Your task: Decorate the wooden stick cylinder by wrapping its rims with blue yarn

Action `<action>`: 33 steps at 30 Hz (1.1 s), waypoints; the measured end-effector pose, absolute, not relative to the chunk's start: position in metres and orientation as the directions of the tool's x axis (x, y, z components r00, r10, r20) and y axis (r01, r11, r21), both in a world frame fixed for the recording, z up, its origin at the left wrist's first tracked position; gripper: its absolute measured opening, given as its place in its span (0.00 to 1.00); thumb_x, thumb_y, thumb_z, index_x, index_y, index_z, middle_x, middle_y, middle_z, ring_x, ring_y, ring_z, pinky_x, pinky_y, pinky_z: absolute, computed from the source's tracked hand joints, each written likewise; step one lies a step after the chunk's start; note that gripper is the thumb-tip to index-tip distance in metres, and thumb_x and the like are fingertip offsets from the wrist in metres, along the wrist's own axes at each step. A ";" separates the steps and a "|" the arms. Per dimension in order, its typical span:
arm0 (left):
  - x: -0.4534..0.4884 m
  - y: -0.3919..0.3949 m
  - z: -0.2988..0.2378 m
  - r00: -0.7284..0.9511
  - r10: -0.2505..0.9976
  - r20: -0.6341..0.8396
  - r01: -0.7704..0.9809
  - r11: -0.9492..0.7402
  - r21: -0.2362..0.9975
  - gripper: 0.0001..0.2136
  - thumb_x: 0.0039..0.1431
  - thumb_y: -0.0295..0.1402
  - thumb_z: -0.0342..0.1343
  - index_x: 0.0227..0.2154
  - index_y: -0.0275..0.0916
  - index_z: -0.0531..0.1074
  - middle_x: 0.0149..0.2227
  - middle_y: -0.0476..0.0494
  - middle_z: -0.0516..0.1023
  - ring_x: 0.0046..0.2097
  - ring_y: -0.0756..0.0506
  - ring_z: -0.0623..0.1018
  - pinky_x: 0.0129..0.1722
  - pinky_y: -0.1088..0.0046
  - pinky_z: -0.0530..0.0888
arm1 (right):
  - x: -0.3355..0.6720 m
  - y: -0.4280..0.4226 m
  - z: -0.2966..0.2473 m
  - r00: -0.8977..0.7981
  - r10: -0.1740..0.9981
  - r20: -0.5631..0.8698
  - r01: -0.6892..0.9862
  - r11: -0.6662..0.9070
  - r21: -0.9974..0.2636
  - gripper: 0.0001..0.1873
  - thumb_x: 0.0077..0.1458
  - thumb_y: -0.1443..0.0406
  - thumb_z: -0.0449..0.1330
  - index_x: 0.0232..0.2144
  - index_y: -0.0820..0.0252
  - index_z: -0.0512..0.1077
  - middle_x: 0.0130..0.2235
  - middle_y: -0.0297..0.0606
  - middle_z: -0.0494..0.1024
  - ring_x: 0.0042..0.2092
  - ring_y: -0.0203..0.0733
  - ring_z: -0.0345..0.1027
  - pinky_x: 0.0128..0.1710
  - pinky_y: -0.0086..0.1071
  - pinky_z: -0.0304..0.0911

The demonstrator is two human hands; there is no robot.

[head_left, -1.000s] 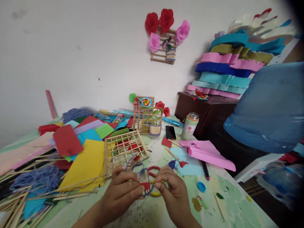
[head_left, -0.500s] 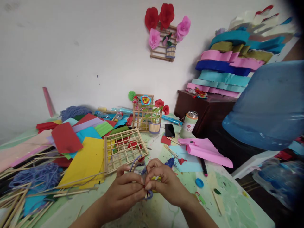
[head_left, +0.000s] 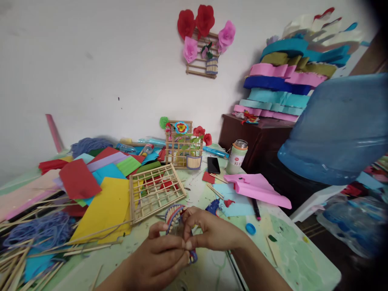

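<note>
Both my hands meet low in the middle of the view over the table. My left hand (head_left: 159, 258) and my right hand (head_left: 209, 232) are closed together on a small stick basket (head_left: 174, 216) made of short wooden sticks bound with blue yarn. Its curved top pokes up between my thumbs. The lower part is hidden by my fingers. A wooden stick grid (head_left: 154, 190) lies flat just beyond my hands, partly on a yellow paper sheet (head_left: 104, 208).
Coloured paper sheets (head_left: 80, 178), blue yarn (head_left: 39, 230) and loose wooden sticks (head_left: 18, 262) cover the table's left. A standing flower frame (head_left: 182, 143), a phone (head_left: 214, 165), a jar (head_left: 237, 151) and pink paper (head_left: 257, 188) lie farther back. A large blue water bottle (head_left: 336, 129) looms at right.
My right hand has moved left to close against my left hand over the little basket. The red and yellow rings seen earlier are now hidden. The view has shifted a little to the right.
</note>
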State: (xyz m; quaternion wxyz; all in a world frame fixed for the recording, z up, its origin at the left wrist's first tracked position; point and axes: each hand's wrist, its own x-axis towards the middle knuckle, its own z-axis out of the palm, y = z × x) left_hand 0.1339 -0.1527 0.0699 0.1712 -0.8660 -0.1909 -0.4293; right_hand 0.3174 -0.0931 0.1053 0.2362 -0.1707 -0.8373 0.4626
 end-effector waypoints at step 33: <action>0.129 -0.129 0.065 -0.079 0.994 0.074 0.135 -0.063 0.989 0.10 0.47 0.39 0.59 0.28 0.37 0.73 0.30 0.47 0.75 0.35 0.46 0.72 0.37 0.73 0.67 | 0.272 -0.110 0.053 -0.316 0.942 0.112 -0.134 0.072 -0.988 0.11 0.49 0.60 0.58 0.29 0.63 0.72 0.30 0.36 0.73 0.33 0.37 0.65 0.36 0.29 0.60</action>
